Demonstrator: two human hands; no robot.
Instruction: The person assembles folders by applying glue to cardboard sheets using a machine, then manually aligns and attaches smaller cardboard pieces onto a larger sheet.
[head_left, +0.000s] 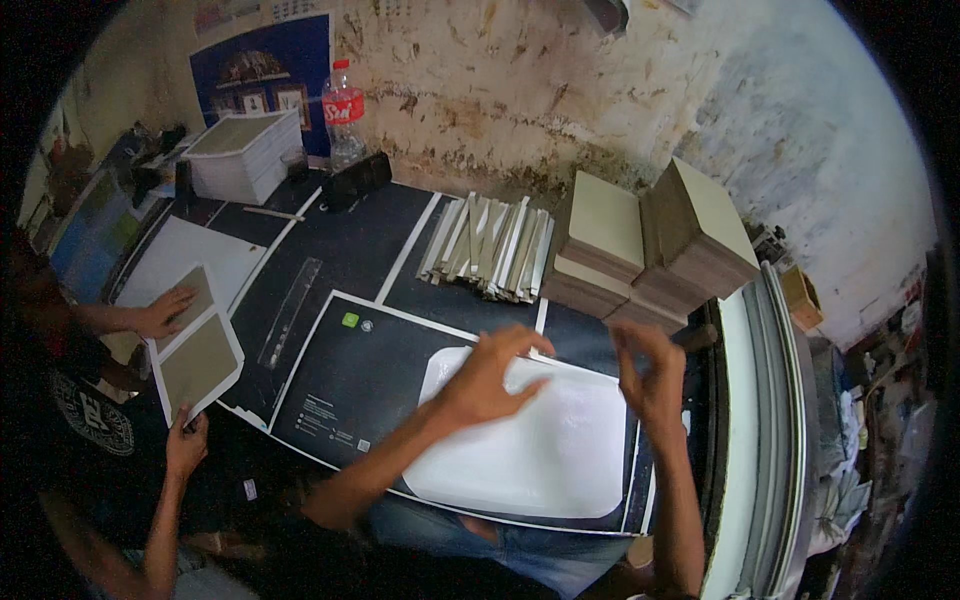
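Observation:
A white sheet (530, 450) with cut-off corners and a wet-looking sheen lies on the dark printed board (330, 400) in front of me. Above its left half hovers my left hand (490, 375), thumb and fingers curved and apart. My right hand (652, 375) is raised over the sheet's far right corner, fingers bent and spread from the thumb. Between the two hands is a faint grey smear that I cannot make out. Neither hand clearly holds anything.
Thin board strips (485, 245) lie in a heap at the back. Stacks of grey-brown boards (603, 225) stand right of them. At left, another person's hands (165, 312) hold a white-edged cover with two grey boards (203, 360). A bottle (343, 115) and a white stack (245, 165) stand behind.

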